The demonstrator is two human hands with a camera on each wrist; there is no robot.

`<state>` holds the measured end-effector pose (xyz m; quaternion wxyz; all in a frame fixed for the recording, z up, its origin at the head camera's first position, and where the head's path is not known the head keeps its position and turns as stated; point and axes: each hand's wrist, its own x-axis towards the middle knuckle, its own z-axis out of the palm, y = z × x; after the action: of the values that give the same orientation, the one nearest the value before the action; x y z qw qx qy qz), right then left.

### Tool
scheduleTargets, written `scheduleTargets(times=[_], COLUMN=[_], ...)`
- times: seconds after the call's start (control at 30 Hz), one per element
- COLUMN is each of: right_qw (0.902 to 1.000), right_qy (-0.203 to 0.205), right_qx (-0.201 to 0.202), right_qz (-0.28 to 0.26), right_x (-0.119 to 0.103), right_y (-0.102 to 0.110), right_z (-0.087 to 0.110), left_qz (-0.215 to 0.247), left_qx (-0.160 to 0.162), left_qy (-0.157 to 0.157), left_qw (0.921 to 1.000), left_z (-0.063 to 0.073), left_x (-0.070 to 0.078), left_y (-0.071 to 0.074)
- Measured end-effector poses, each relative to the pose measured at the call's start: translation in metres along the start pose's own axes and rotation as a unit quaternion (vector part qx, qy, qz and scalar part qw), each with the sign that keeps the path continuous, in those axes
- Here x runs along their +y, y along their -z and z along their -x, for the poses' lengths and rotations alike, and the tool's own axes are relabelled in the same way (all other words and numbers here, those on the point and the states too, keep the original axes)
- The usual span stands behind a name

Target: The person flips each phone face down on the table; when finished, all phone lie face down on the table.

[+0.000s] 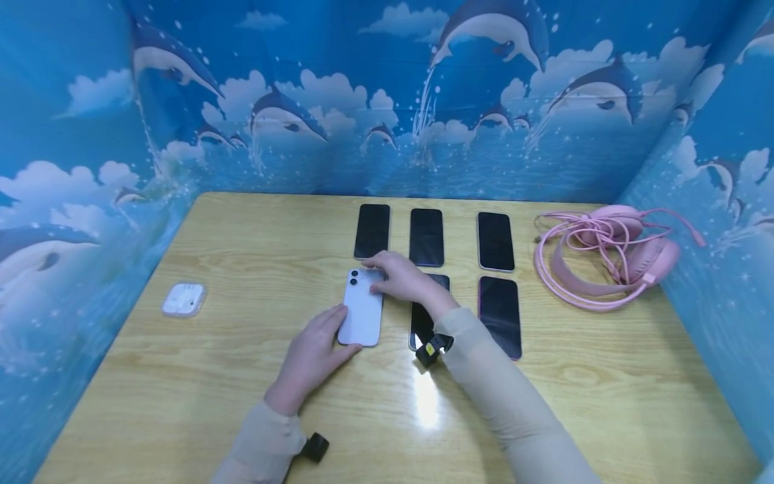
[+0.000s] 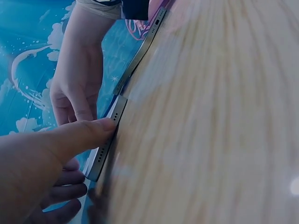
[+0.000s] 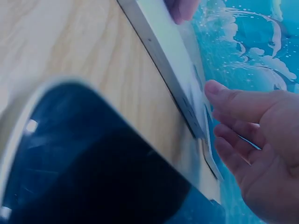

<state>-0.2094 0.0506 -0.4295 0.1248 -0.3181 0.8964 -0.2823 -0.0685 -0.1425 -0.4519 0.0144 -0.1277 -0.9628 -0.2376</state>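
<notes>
Cropped sleeves [image 1: 508,396], right hand [image 1: 400,277]; phone [image 1: 361,314] corner hidden

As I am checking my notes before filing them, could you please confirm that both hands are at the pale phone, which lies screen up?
Not quite: the head view shows the pale phone lying back up, its two camera lenses visible. The left hand and right hand are indeed both at it.

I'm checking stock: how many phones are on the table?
6. Far row: left phone, middle phone, right phone. Near row: pale phone at left, partly hidden dark phone beneath the right arm, pink-edged phone at right.
</notes>
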Motion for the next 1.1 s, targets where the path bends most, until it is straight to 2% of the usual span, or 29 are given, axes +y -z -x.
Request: scheduleTargets(times=[0.13, 0.27, 0.43, 0.7, 0.9, 1.1], right_qw=[1.0000, 0.9998, 0.9994, 0.9981, 0.9977, 0.9992], right_qy=[-0.001, -0.010, -0.020, -0.030, -0.034, -0.018], right_qx=[0.006, 0.007, 0.009, 0.048, 0.056, 0.036], right_qz=[0.004, 0.016, 0.029, 0.025, 0.016, 0.006], right_x=[0.003, 0.011, 0.025, 0.049, 0.064, 0.071], right_y=[0.010, 0.019, 0.029, 0.036, 0.041, 0.048], right_z=[0.012, 0.025, 0.042, 0.065, 0.081, 0.092], left_qz=[0.010, 0.018, 0.041, 0.063, 0.066, 0.058], left_qx=[0.010, 0.029, 0.019, -0.013, -0.022, -0.031], left_qy=[-0.018, -0.058, -0.096, -0.159, -0.170, -0.174], left_qw=[0.9997, 0.9977, 0.9944, 0.9852, 0.9829, 0.9825], left_z=[-0.001, -0.004, -0.007, -0.014, -0.019, -0.021], left_x=[0.005, 0.016, 0.035, 0.061, 0.069, 0.072], left_y=[0.001, -0.002, -0.011, -0.029, -0.040, -0.046])
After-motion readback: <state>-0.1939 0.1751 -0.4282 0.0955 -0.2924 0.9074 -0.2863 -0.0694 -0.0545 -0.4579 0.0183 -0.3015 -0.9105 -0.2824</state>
